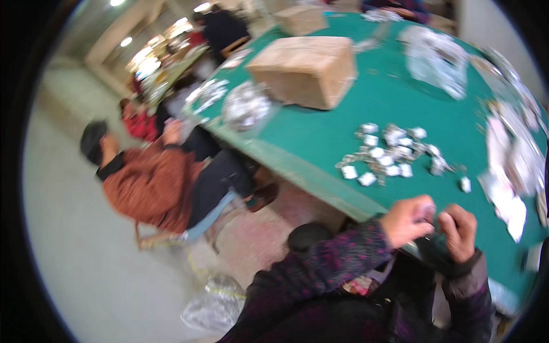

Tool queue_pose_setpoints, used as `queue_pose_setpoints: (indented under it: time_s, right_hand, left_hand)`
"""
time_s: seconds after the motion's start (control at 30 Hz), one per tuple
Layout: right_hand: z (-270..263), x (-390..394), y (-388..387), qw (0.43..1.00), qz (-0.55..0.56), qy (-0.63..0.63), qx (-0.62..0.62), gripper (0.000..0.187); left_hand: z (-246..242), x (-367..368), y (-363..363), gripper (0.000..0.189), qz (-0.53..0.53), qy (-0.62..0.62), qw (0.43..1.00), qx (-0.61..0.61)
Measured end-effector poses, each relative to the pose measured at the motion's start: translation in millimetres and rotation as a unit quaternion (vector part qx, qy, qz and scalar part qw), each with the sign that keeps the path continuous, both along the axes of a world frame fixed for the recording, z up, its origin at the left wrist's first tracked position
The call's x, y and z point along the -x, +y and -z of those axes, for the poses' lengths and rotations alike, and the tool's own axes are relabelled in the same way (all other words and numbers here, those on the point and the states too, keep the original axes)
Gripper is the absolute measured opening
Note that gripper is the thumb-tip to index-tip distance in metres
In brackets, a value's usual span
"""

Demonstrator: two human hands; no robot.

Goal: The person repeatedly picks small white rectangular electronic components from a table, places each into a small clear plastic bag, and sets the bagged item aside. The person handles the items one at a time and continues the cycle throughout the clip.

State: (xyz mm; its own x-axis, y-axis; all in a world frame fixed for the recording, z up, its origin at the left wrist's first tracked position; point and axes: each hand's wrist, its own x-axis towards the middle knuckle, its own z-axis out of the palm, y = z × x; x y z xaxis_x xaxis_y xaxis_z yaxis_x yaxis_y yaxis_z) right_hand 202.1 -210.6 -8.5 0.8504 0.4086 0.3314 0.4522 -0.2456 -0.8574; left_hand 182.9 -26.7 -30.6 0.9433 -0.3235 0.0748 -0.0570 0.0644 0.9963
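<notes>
My left hand (407, 219) is raised near the table's front edge, its thumb and fingers bent towards each other. Close beside it is my right hand (461, 231), with curled fingers and a small gap between the two hands. Blur hides whether either one pinches something small. Beyond them, a loose pile of small white blocks (386, 160) with metal chains, like keychains, lies on the green tabletop (309, 141). One white block (465, 184) sits apart from the pile, just above my right hand.
A cardboard box (304, 70) stands farther back, beside a clear bag of shiny items (246, 107). Plastic bags (437, 60) and white packaging (504, 180) lie at the right. A person in a brown jacket (150, 180) sits left of the table. A plastic bag (216, 304) rests on the floor.
</notes>
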Motion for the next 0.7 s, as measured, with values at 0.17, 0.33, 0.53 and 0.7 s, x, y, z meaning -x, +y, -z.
queue_pose_setpoints:
  time_s: [0.17,0.33,0.53,0.7]
  right_hand:
    - [15.8,-11.6,2.2,0.999,-0.002,0.01,-0.037,0.023]
    - [26.1,-21.9,-5.8,0.996,-0.002,0.073,-0.056,0.023]
    - [28.2,-26.9,-10.0,0.991,-0.005,0.093,-0.096,0.027]
    - [33.2,-30.0,-6.2,0.989,-0.008,0.099,-0.112,0.025]
  left_hand:
    - [8.1,-7.5,2.9,0.023,-0.025,0.005,1.0,-0.001]
    - [8.3,-11.1,0.7,0.04,-0.035,-0.001,0.992,0.118]
    - [7.6,-20.7,4.1,0.031,0.008,0.071,0.987,0.142]
    - [8.8,-25.2,1.6,0.021,0.003,0.044,0.977,0.208]
